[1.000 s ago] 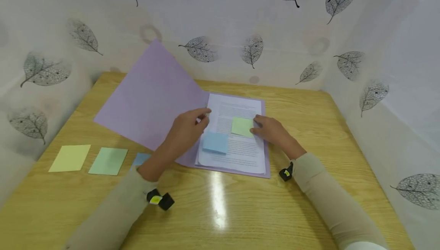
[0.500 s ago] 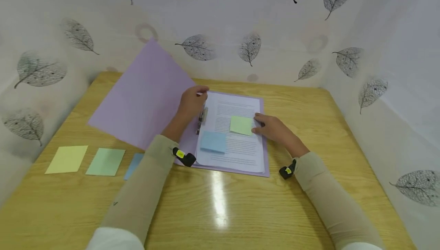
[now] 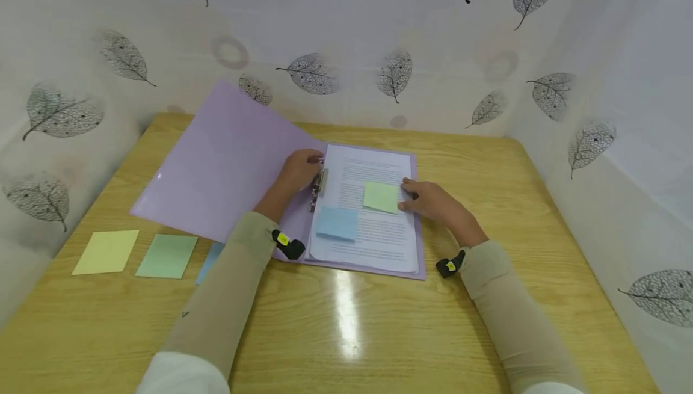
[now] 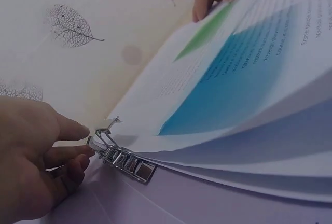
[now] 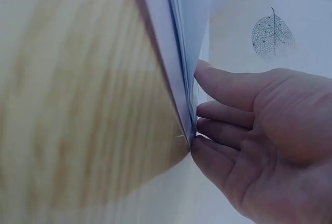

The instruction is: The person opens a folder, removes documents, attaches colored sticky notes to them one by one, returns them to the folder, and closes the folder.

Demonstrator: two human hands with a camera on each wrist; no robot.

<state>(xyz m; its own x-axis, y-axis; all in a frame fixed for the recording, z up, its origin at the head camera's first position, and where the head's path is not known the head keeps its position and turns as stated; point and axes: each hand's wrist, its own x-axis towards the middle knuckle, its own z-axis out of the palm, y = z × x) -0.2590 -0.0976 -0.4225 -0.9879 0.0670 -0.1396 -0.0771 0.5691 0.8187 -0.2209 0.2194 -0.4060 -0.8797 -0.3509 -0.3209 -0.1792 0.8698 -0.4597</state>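
My left hand [image 3: 299, 170] is at the spine of an open purple folder [image 3: 233, 159]. In the left wrist view, its thumb and forefinger pinch the lever end of a metal lever clip [image 4: 127, 162]. Printed sheets [image 3: 373, 249] lie on the folder's right side, with their near-spine edges lifting in layers beside the clip. On the top sheet are a blue sticky note [image 3: 337, 224] and a light green sticky note [image 3: 381, 196]. My right hand [image 3: 433, 201] rests at the sheets' right edge, fingertips touching them close to the green note.
On the wooden table [image 3: 325, 334], left of the folder, lie a yellow note [image 3: 105, 252], a green note [image 3: 166, 255] and a blue note [image 3: 208, 261], partly hidden by my left sleeve. A leaf-patterned covering [image 3: 357, 21] rises behind the table. The folder's cover stands tilted up.
My left hand has moved away from above the sheets, up toward the spine, then slightly down onto the clip. The purple cover has leaned lower to the left. The right hand stays put.
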